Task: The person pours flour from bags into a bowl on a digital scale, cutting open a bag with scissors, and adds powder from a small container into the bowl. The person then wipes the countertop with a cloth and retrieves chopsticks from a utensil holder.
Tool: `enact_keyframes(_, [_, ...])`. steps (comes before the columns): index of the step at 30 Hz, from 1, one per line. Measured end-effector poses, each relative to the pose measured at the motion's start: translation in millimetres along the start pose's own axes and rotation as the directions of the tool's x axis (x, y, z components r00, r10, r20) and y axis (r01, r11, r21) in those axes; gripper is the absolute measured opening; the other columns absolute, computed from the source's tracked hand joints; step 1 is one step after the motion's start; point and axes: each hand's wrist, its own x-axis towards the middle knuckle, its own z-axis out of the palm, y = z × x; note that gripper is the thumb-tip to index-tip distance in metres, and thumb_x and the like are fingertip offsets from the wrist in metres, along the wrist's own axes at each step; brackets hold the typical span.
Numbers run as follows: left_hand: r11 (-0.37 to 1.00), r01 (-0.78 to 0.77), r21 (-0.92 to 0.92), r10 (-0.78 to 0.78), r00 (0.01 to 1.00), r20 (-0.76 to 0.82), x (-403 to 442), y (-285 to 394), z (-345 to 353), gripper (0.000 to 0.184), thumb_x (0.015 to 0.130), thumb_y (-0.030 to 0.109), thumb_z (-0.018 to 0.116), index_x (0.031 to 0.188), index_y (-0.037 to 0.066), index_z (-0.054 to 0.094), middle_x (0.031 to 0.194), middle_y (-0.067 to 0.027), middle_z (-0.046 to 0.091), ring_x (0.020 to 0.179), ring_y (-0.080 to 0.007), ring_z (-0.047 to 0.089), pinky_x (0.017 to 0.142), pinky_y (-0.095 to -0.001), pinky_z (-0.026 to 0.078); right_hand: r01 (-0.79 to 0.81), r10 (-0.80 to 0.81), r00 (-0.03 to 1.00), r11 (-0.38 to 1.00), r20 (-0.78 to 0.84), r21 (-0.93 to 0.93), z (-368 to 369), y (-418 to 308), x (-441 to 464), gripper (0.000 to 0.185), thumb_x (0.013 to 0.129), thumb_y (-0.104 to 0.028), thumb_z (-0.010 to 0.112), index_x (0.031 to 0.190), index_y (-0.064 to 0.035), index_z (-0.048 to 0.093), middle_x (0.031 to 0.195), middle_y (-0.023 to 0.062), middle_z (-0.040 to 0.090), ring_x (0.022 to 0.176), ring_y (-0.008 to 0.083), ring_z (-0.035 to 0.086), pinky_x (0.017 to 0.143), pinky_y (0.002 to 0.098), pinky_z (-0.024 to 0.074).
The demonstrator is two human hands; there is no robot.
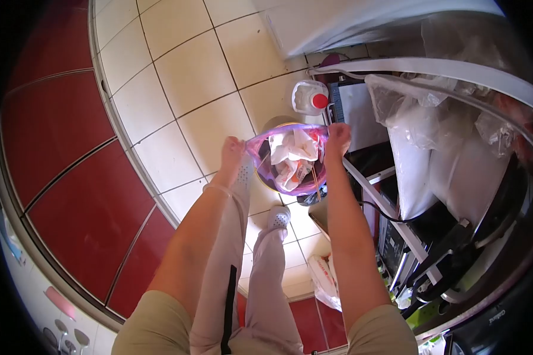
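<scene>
A round trash bin [283, 125] stands on the tiled floor in front of me, lined with a purple garbage bag [260, 155]. Crumpled white tissues and wrappers [293, 148] lie inside the bag, and a pair of thin sticks [315, 177] leans at its right side. My left hand [233, 155] is closed on the bag's left edge. On the opposite side, my right hand [338, 139] grips the right edge. Between both hands the bag's mouth is stretched wide. Most of the bin's wall is hidden beneath the bag.
A clear plastic jug with a red cap [319, 101] stands just beyond the bin. To the right, a metal rack [391, 219] holds white plastic bags [420, 148] and dark appliances. Red cabinets [89, 236] line the left. A plastic bag [323, 278] lies by my right foot.
</scene>
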Motion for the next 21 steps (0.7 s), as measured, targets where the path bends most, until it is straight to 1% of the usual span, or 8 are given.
enact_keyframes(1, [1.000, 0.007, -0.001, -0.007, 1.000, -0.002, -11, 9, 4, 0.018, 0.078, 0.010, 0.063, 0.086, 0.005, 0.048, 0.072, -0.0053, 0.050, 0.065, -0.0133, 0.050, 0.058, -0.0291, 0.042, 0.076, -0.087, 0.990, 0.992, -0.107, -0.102, -2, -15, -9, 0.010, 0.078, -0.011, 0.061, 0.076, -0.0047, 0.053, 0.069, 0.0092, 0.055, 0.064, 0.0239, 0.054, 0.060, 0.0342, 0.0439])
enact_keyframes(3, [0.611, -0.347, 0.712, 0.529, 0.847, -0.041, -42, 49, 25, 0.019, 0.076, 0.005, 0.062, 0.088, 0.006, 0.047, 0.072, -0.0080, 0.052, 0.062, -0.0187, 0.054, 0.056, -0.0305, 0.043, 0.214, -0.221, 0.975, 0.935, 0.007, -0.283, -4, -27, -44, 0.015, 0.076, -0.015, 0.064, 0.082, -0.0054, 0.054, 0.076, 0.0117, 0.059, 0.069, 0.0283, 0.057, 0.062, 0.0368, 0.0462])
enact_keyframes(5, [0.404, -0.636, 0.657, 0.365, 0.771, 0.522, -78, 50, 38, 0.014, 0.077, 0.005, 0.058, 0.090, 0.006, 0.052, 0.074, -0.0088, 0.054, 0.065, -0.0232, 0.056, 0.058, -0.0328, 0.046, 0.401, -0.246, 0.897, 0.802, 0.367, -0.442, -10, -21, -108, 0.018, 0.077, -0.016, 0.062, 0.090, -0.0061, 0.054, 0.081, 0.0125, 0.058, 0.075, 0.0303, 0.058, 0.066, 0.0394, 0.0473])
enact_keyframes(9, [-0.032, -0.680, 0.733, -0.073, 0.733, 0.677, -101, 18, 46, 0.012, 0.080, 0.008, 0.053, 0.091, 0.007, 0.054, 0.078, -0.0098, 0.055, 0.073, -0.0274, 0.059, 0.059, -0.0355, 0.047, 0.429, 0.031, 0.846, 0.554, 0.533, -0.713, -18, 10, -164, 0.020, 0.081, -0.016, 0.058, 0.097, -0.0060, 0.053, 0.089, 0.0150, 0.057, 0.081, 0.0325, 0.059, 0.068, 0.0432, 0.0483])
enact_keyframes(11, [-0.218, -0.729, 0.649, -0.242, 0.685, 0.687, -104, 12, 44, 0.013, 0.081, 0.011, 0.049, 0.093, 0.009, 0.054, 0.081, -0.0092, 0.053, 0.079, -0.0256, 0.061, 0.069, -0.0387, 0.047, 0.556, -0.089, 0.793, 0.512, 0.603, -0.655, -29, 12, -168, 0.016, 0.080, -0.013, 0.054, 0.094, -0.0051, 0.055, 0.089, 0.0164, 0.058, 0.079, 0.0333, 0.060, 0.066, 0.0439, 0.0483])
enact_keyframes(15, [-0.236, -0.748, 0.620, -0.087, 0.652, 0.753, -145, 47, 23, 0.031, 0.073, 0.015, 0.061, 0.103, 0.009, 0.054, 0.095, -0.0099, 0.056, 0.080, -0.0268, 0.062, 0.069, -0.0413, 0.049, 0.785, -0.067, 0.547, 0.388, 0.835, -0.483, -65, -16, -184, 0.009, 0.079, -0.013, 0.053, 0.084, -0.0081, 0.058, 0.085, 0.0132, 0.059, 0.077, 0.0296, 0.060, 0.064, 0.0407, 0.0488])
enact_keyframes(18, [0.102, -0.637, 0.764, 0.135, 0.770, 0.624, -198, 133, -2, 0.075, 0.060, 0.027, 0.077, 0.126, 0.019, 0.043, 0.120, -0.0130, 0.050, 0.108, -0.0297, 0.051, 0.086, -0.0427, 0.043, 0.731, -0.190, 0.636, 0.461, 0.748, -0.503, -93, -71, -201, 0.016, 0.074, -0.016, 0.058, 0.088, -0.0089, 0.057, 0.085, 0.0132, 0.058, 0.081, 0.0300, 0.059, 0.070, 0.0456, 0.0453])
enact_keyframes(21, [0.114, -0.572, 0.813, 0.083, 0.820, 0.566, -248, 226, -4, 0.067, 0.062, 0.028, 0.076, 0.121, 0.021, 0.045, 0.111, -0.0111, 0.052, 0.107, -0.0299, 0.049, 0.081, -0.0481, 0.043, 0.682, -0.265, 0.729, 0.357, 0.631, -0.638, -104, -135, -214, 0.013, 0.072, -0.012, 0.055, 0.085, -0.0102, 0.055, 0.082, 0.0124, 0.059, 0.081, 0.0296, 0.057, 0.069, 0.0458, 0.0409])
